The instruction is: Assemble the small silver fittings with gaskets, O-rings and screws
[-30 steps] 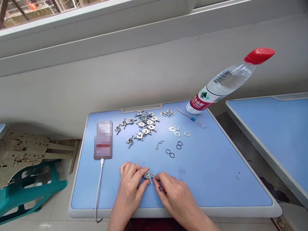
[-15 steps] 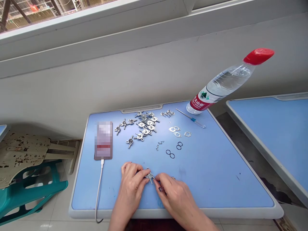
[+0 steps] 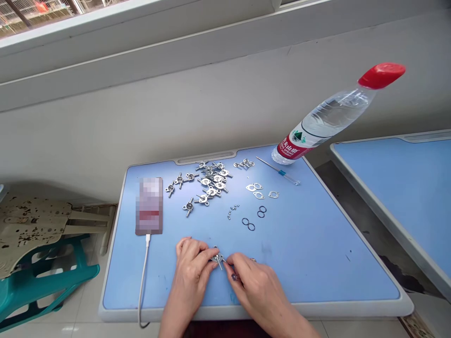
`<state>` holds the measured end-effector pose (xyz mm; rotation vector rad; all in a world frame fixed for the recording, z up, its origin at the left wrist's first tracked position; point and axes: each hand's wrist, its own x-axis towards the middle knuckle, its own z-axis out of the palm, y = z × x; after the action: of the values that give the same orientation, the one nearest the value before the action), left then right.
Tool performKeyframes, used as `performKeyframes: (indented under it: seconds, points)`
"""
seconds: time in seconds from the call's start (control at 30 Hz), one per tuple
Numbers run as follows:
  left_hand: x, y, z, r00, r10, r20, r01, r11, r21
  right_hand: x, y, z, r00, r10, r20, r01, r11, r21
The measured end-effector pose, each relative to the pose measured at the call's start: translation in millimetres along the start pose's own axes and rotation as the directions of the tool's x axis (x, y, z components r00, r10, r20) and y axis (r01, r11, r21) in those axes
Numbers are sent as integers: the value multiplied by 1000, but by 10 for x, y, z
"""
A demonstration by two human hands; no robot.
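Near the front edge of a small blue table (image 3: 317, 253), my left hand (image 3: 190, 267) and my right hand (image 3: 252, 281) meet around one small silver metal fitting (image 3: 217, 257). Both hands pinch it, fingers closed, the left from the left side and the right from the right. A thin pin sticks out of the fitting toward me. Behind the hands lie a heap of like metal fittings (image 3: 209, 180), flat metal gaskets (image 3: 259, 191), black rubber rings (image 3: 254, 218) and tiny screws (image 3: 232, 210).
A phone (image 3: 150, 205) on a white cable (image 3: 143, 281) lies at the left. A water bottle (image 3: 327, 119) with a red cap and a thin screwdriver (image 3: 278, 171) stand at the back right. A second blue table (image 3: 405, 188) is right; a teal stool (image 3: 42, 277) is left.
The hands stay on the fitting with only slight finger movement. The view has shifted a little, so everything sits slightly higher in the picture.
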<state>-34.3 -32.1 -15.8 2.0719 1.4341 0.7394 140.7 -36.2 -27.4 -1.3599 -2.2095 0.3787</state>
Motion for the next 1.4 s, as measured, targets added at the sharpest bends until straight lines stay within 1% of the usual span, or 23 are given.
performKeyframes:
  seconds: [0.13, 0.33, 0.53, 0.63, 0.73, 0.8, 0.87, 0.97, 1.07, 1.17, 1.23, 1.4]
  points:
    - [2, -9, 3, 1000, -12, 5, 12, 1000, 8, -7, 1, 10, 1000, 7, 8, -7, 1000, 11]
    - [9, -13, 14, 1000, -20, -20, 21, 999, 31, -7, 21, 15, 1000, 17, 17, -18, 1000, 16]
    - [1, -24, 27, 1000, -21, -19, 21, 1000, 14, -8, 8, 18, 999, 34, 34, -35, 999, 33]
    - [-5, -51, 43, 999, -14, -31, 14, 1000, 16, 11, 64, -51, 994, 49, 95, -57, 995, 85]
    - [-5, -92, 59, 999, 5, -46, -4, 1000, 18, 51, 223, -203, 986, 103, 129, -119, 985, 122]
    - [-3, -119, 68, 998, 23, -56, -22, 1000, 18, 96, 351, -328, 984, 148, 99, -158, 983, 99]
    - [-5, -139, 77, 997, 40, -68, -38, 999, 19, 164, 453, -435, 984, 166, 66, -170, 983, 71]
    - [-12, -153, 88, 996, 48, -79, -46, 999, 23, 323, 525, -507, 988, 137, 65, -141, 989, 54]
    - [-16, -153, 94, 996, 41, -81, -39, 999, 25, 521, 550, -468, 993, 85, 83, -86, 996, 15]
    - [-13, -148, 89, 997, 35, -71, -33, 999, 24, 682, 598, -389, 994, 72, 79, -67, 996, -63]
    - [-9, -139, 85, 997, 28, -72, -26, 999, 23, 747, 643, -351, 994, 76, 80, -67, 992, -109]
    - [-11, -107, 91, 992, 8, -128, -9, 1000, -6, 829, 725, -344, 991, 54, 124, -30, 983, -182]
